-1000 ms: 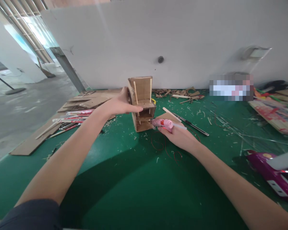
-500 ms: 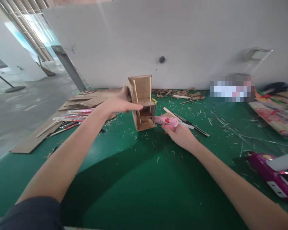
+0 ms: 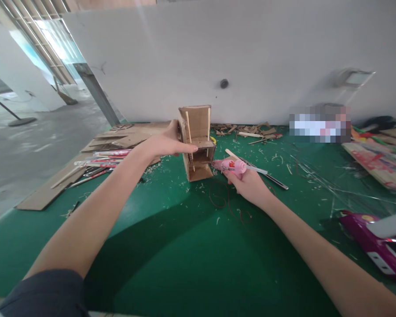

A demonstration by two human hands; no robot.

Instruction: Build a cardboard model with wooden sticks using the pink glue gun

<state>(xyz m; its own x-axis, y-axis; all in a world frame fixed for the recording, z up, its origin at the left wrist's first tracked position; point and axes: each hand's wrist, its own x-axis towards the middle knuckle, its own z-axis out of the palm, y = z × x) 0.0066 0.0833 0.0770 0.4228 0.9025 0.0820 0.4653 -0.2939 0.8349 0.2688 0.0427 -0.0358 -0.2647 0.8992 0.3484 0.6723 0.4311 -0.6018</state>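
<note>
A small cardboard box structure (image 3: 199, 121) with thin wooden sticks along its open front stands upright on the green table (image 3: 171, 264). My left hand (image 3: 170, 141) is closed on its left side, the thumb lying across the front at mid-height. In my right hand (image 3: 249, 185) is a pink hot glue gun (image 3: 234, 166) with a clear glue stick (image 3: 259, 170) out of its back. Its nozzle end is at the box's lower right edge; whether it touches I cannot tell. A thin reddish wire (image 3: 219, 202) lies curled below the gun.
Behind my right hand lie a utility knife (image 3: 277, 180) and a wooden stick (image 3: 231, 153). Cardboard sheets (image 3: 36, 198) and packaged sticks (image 3: 110, 154) are at left. Cardboard scraps (image 3: 260, 130) line the wall. A purple device (image 3: 366, 237) sits at right.
The view has shifted very slightly, so everything sits a little further right. Both hands keep their holds, and the glue gun stays at the box's lower right edge.
</note>
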